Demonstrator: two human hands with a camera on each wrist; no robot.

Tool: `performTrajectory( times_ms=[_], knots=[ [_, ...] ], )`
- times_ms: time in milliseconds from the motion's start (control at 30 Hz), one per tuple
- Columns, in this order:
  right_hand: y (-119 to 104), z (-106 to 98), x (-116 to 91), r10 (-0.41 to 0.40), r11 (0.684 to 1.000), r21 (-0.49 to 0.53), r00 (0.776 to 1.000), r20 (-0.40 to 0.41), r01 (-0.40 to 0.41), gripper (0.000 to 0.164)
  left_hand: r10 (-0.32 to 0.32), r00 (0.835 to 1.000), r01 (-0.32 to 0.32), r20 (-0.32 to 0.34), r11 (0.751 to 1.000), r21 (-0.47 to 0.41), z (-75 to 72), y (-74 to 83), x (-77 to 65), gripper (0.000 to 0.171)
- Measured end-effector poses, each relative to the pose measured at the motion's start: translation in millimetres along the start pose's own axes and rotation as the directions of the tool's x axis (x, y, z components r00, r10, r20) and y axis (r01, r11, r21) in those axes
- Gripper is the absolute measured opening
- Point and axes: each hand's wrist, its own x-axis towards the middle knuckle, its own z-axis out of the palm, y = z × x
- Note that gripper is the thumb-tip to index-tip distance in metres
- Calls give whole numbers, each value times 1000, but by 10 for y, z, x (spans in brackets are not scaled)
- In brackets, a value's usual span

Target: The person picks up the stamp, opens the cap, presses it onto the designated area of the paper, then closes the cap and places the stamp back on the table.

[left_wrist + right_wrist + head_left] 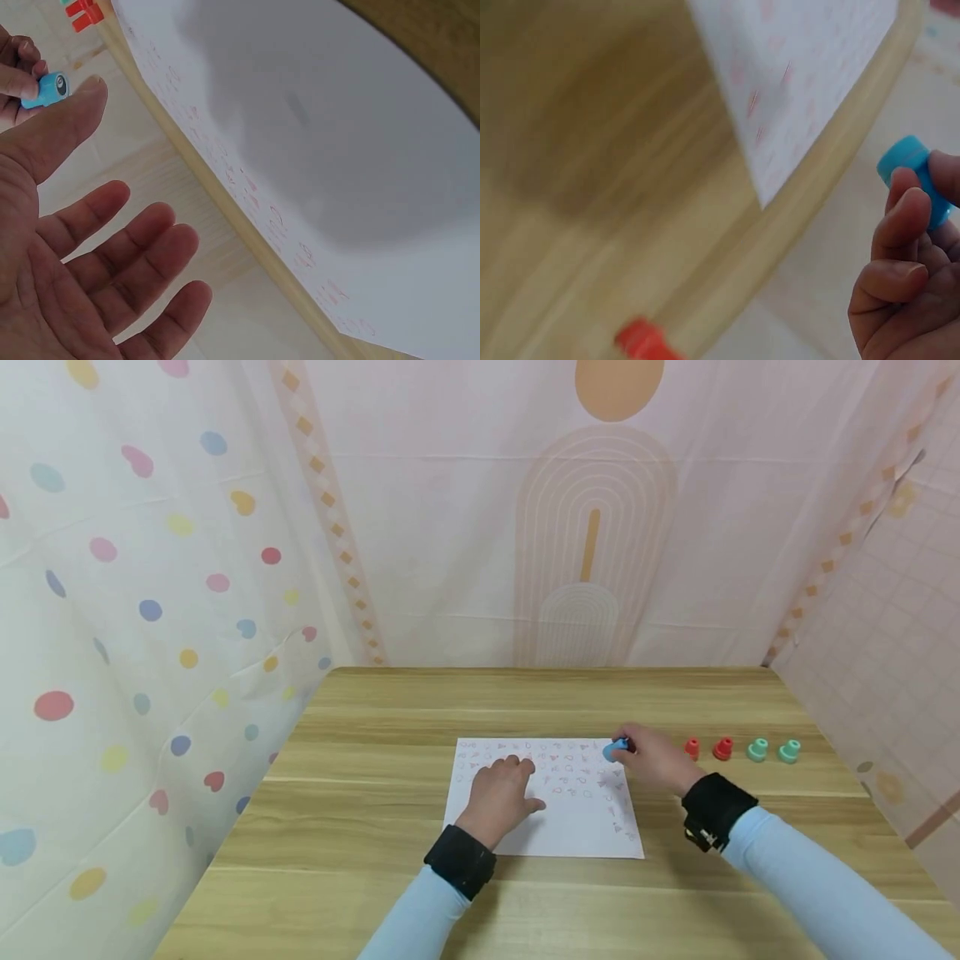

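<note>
My right hand pinches a small blue stamp above the upper right corner of the white paper. In the left wrist view the stamp's dark-patterned round face shows, lifted clear of the sheet. Thumb and fingertips grip the blue stamp in the right wrist view. Rows of small reddish and purplish marks cover the paper's upper part and run down its right side. My left hand hovers over the left middle of the paper, fingers spread and relaxed, holding nothing.
Two red stamps and two mint-green stamps stand in a row on the wooden table, right of the paper. Patterned curtains hang behind and beside the table.
</note>
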Motion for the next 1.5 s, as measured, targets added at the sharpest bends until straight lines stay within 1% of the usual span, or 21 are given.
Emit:
performTrajectory(
  times_ms=[133,267,400,600,833,967,1067,1167,1267,1367,1500],
  knots=[
    [136,-174,43,-1,995,-103,1000,-2,1,25,-14,1000,15,14,1000,-4,2,-5,0,51],
    [293,-285,102,1,983,-183,1000,-1,-1,26,-18,1000,18,22,1000,-1,10,-17,3,52],
    [415,-307,166,18,968,-251,1000,-14,-21,24,-14,1000,14,18,1000,7,7,-23,-1,52],
    [514,-248,226,43,945,-325,999,-20,-47,17,-18,1000,17,19,1000,11,2,-26,-8,51],
    [690,-130,259,67,937,-340,997,-46,-79,17,-20,999,20,27,1000,0,13,-22,-19,50],
    [788,-56,267,61,934,-348,996,-63,-79,17,-22,999,22,31,1000,-6,17,-17,-25,50],
    [804,-24,258,53,933,-351,996,-68,-74,16,-19,999,20,33,1000,-9,21,-17,-27,49],
    [787,-10,245,69,932,-351,995,-68,-89,15,-14,999,14,33,1000,-11,19,-13,-27,49],
    [762,-2,231,89,927,-359,994,-68,-107,22,-13,999,13,33,1000,-8,11,-8,-26,49],
    [753,-1,218,100,922,-369,993,-67,-117,35,-18,999,18,36,1000,-6,7,-2,-22,49],
    [718,-34,195,124,927,-350,991,-57,-136,49,-18,999,18,45,1000,-7,8,-2,-12,50]
  ],
)
